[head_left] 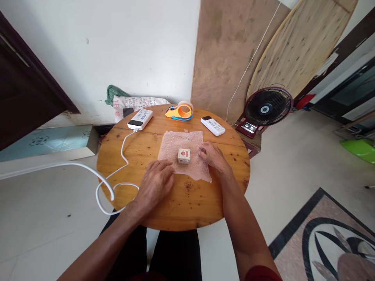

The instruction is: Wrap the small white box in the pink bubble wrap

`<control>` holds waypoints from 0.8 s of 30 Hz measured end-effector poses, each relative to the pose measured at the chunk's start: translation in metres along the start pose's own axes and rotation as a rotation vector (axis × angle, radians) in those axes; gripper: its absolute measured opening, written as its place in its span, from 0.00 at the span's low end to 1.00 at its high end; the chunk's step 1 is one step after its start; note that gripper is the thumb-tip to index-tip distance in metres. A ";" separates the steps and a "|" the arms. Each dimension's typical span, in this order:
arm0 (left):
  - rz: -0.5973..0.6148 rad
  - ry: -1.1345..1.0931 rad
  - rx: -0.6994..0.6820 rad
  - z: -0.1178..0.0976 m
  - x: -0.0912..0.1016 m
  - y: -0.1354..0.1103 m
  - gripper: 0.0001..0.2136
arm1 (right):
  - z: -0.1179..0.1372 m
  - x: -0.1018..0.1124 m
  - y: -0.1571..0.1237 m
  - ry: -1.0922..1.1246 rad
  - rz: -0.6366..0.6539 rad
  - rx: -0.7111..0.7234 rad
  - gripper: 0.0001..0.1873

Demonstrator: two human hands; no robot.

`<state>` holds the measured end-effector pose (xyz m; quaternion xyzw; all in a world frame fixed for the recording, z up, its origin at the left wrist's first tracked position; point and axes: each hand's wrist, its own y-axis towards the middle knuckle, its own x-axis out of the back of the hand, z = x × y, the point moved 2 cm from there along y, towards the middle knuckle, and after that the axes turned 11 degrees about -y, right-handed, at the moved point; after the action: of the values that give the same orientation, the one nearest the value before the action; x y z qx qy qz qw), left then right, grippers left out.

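A small white box with red print stands on a sheet of bubble wrap spread on the round wooden table. My left hand lies palm down at the sheet's near left edge, its fingers curled together against the wrap. To the right of the box my right hand rests on the sheet with fingers stretched flat. Neither hand touches the box.
At the table's far side lie a white power bank with a white cable trailing off the left edge, an orange tape dispenser and a white remote. A dark fan stands on the floor to the right; wooden boards lean on the wall.
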<state>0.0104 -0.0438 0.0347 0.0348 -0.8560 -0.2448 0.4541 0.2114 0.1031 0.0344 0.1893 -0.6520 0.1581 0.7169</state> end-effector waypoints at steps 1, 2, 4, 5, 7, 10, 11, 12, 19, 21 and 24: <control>-0.036 -0.024 0.014 0.001 0.002 0.008 0.07 | 0.000 0.000 0.000 0.014 -0.010 -0.002 0.07; -0.063 -0.042 0.043 0.003 0.003 0.018 0.07 | -0.001 0.000 0.000 0.032 -0.024 -0.004 0.08; -0.093 -0.068 0.125 0.008 0.005 0.038 0.08 | -0.003 0.000 -0.001 0.085 -0.057 0.000 0.10; -0.074 -0.083 0.175 0.010 0.005 0.049 0.08 | -0.004 0.000 -0.001 0.121 -0.070 0.002 0.12; -0.039 -0.101 0.309 0.014 0.004 0.066 0.08 | -0.007 0.001 -0.001 0.214 -0.074 -0.022 0.17; -0.001 -0.143 0.496 0.017 0.001 0.078 0.08 | -0.010 0.007 -0.001 0.442 -0.096 -0.108 0.26; 0.000 -0.160 0.534 0.018 0.000 0.079 0.08 | -0.010 0.011 -0.001 0.542 -0.119 -0.120 0.28; -0.004 -0.177 0.560 0.019 -0.002 0.079 0.08 | -0.008 0.014 -0.001 0.644 -0.145 -0.110 0.29; -0.043 -0.242 0.600 0.031 -0.016 0.070 0.07 | 0.011 0.032 -0.008 0.546 -0.244 0.026 0.23; -0.049 -0.255 0.604 0.033 -0.016 0.070 0.08 | 0.014 0.031 -0.008 0.475 -0.252 0.064 0.22; -0.059 -0.290 0.596 0.035 -0.016 0.070 0.08 | 0.016 0.026 -0.006 0.407 -0.189 0.110 0.18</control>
<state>0.0039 0.0354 0.0377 0.1554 -0.9443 0.0010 0.2900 0.2032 0.0894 0.0616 0.2524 -0.4639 0.1606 0.8338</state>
